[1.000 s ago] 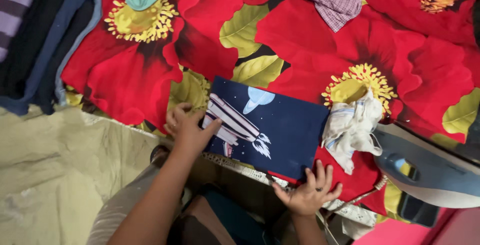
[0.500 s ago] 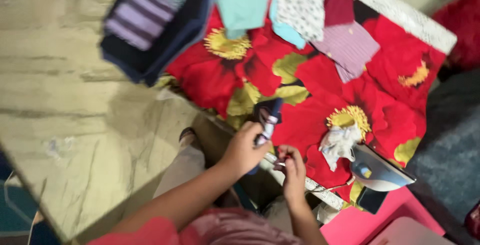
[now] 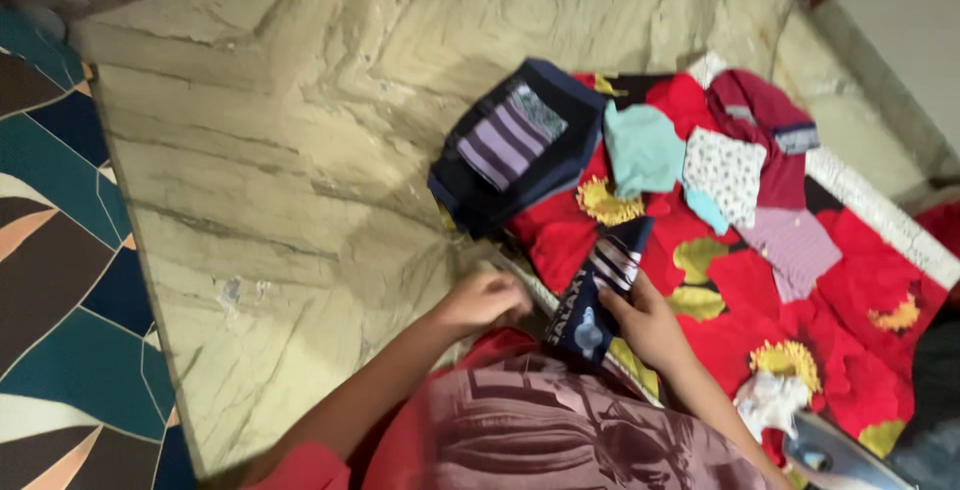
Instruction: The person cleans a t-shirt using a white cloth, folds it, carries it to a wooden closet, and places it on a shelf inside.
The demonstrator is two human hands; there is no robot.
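Observation:
My right hand (image 3: pixel 648 322) grips a folded dark blue cloth with a rocket print (image 3: pixel 598 285) and holds it on edge above the near side of the red flowered blanket (image 3: pixel 860 280). My left hand (image 3: pixel 487 300) is curled just left of that cloth, at the blanket's border. It is blurred, so contact with the cloth is unclear. My red-sleeved arms and patterned shirt fill the bottom of the view.
A stack of dark folded clothes topped by a purple striped piece (image 3: pixel 510 145) lies at the blanket's far left. Teal (image 3: pixel 640 150), dotted white (image 3: pixel 725 175), maroon (image 3: pixel 760 115) and checked (image 3: pixel 795 245) garments lie beyond. A crumpled white cloth (image 3: pixel 770 400) and an iron (image 3: pixel 840 460) sit bottom right. Beige stone floor (image 3: pixel 300 150) and a patterned rug (image 3: pixel 50 250) lie to the left.
The blue rocket cloth lay flat under both hands; it has been folded and lifted, and now my right hand holds it. The view swung left and pulled back, showing floor and rug.

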